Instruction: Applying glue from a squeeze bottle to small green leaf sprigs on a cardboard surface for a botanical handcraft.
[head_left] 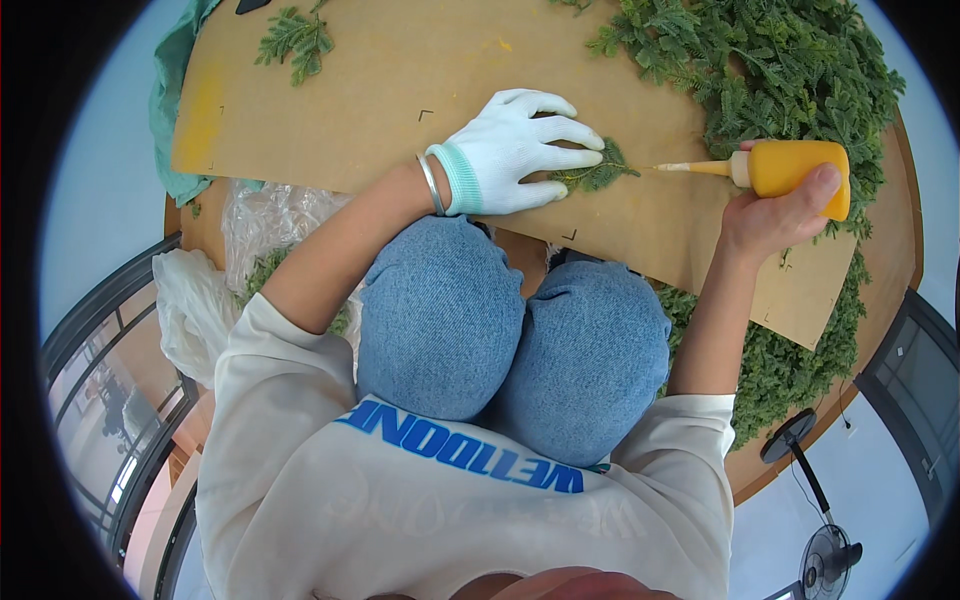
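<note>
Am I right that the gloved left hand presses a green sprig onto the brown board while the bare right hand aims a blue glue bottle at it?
Not quite: the head view shows the bottle in the right hand is yellow-orange, not blue. The gloved left hand does press the sprig onto the brown board.

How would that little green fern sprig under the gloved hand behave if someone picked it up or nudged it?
The green sprig looks thin and feathery, so it would probably flop and weigh almost nothing. It lies flat on the smooth brown board, pinned by the gloved left hand, so unpinned it would likely slide easily. Its fine leaflets seem fragile near the yellow bottle in the right hand.
</note>
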